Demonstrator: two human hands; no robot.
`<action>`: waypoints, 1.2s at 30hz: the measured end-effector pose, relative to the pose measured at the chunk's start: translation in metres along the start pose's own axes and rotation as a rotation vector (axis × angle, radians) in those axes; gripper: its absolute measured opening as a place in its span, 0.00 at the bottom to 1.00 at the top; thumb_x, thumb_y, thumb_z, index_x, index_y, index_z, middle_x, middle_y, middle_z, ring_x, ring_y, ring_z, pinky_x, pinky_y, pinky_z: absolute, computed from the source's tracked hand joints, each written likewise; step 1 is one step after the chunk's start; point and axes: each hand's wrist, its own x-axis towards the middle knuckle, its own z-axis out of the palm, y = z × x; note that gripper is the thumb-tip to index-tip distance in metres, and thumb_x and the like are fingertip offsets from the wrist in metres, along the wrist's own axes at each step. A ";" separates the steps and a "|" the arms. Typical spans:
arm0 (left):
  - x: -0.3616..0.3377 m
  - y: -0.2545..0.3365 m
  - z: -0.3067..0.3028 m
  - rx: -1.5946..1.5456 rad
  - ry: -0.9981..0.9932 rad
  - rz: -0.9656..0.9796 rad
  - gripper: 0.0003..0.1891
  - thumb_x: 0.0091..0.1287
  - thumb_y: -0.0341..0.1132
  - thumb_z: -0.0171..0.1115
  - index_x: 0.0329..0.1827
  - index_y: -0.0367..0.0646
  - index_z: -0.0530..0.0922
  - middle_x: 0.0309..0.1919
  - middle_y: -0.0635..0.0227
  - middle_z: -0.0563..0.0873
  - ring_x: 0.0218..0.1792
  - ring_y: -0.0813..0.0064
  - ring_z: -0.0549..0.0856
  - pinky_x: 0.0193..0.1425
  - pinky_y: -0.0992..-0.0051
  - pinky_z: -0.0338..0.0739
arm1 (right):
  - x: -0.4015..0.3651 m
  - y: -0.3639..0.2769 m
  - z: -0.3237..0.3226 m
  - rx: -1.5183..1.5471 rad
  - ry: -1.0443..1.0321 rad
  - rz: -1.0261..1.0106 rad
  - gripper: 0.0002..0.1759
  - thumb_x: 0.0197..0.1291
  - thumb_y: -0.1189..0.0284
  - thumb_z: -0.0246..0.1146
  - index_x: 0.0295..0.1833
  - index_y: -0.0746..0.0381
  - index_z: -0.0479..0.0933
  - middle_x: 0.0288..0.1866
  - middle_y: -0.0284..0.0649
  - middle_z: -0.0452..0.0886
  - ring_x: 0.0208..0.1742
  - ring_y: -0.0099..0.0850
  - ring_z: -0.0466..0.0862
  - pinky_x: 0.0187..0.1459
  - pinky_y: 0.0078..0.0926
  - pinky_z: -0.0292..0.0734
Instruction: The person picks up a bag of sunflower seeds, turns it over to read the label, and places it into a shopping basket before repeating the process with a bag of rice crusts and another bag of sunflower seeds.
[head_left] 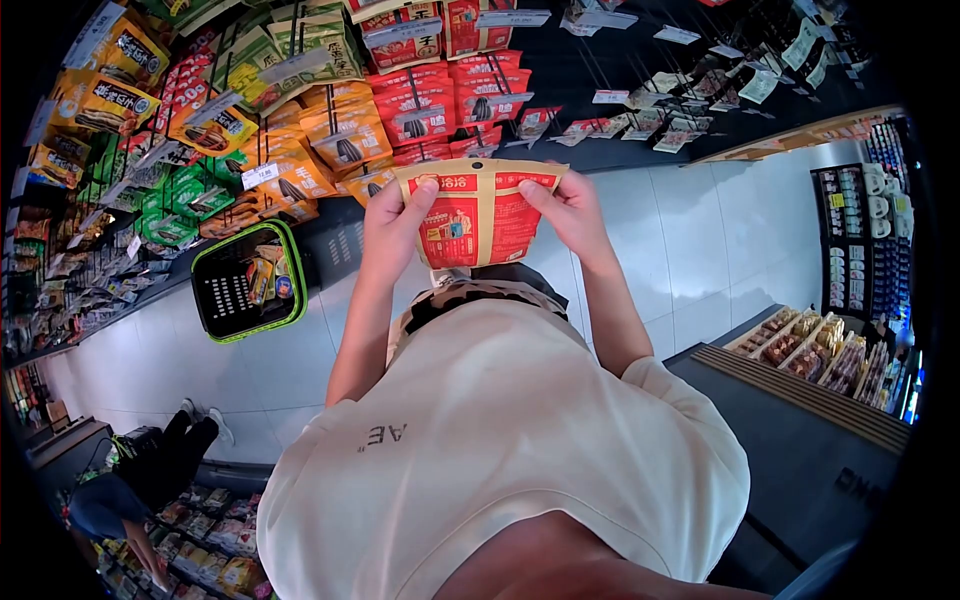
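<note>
I hold a red and tan snack packet (478,212) in front of me with both hands. My left hand (396,221) grips its left edge, thumb on the face of the packet. My right hand (565,208) grips its right edge the same way. The packet's printed side faces me and it hangs above the floor tiles. Behind it stand shelves of similar red packets (440,95) and orange packets (335,140).
A green and black shopping basket (246,283) with a few items sits on the floor to the left. Shelves of green and yellow packets (150,130) run along the left. A counter with trays of snacks (810,350) stands at the right. Another person (150,480) crouches at lower left.
</note>
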 end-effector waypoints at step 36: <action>0.140 -0.043 -0.037 -0.255 0.123 -0.336 0.11 0.64 0.33 0.56 0.45 0.35 0.74 0.38 0.58 0.82 0.38 0.72 0.84 0.38 0.74 0.81 | 0.143 0.069 0.010 0.215 0.013 0.125 0.14 0.59 0.70 0.59 0.45 0.70 0.74 0.40 0.39 0.80 0.38 0.22 0.79 0.40 0.20 0.74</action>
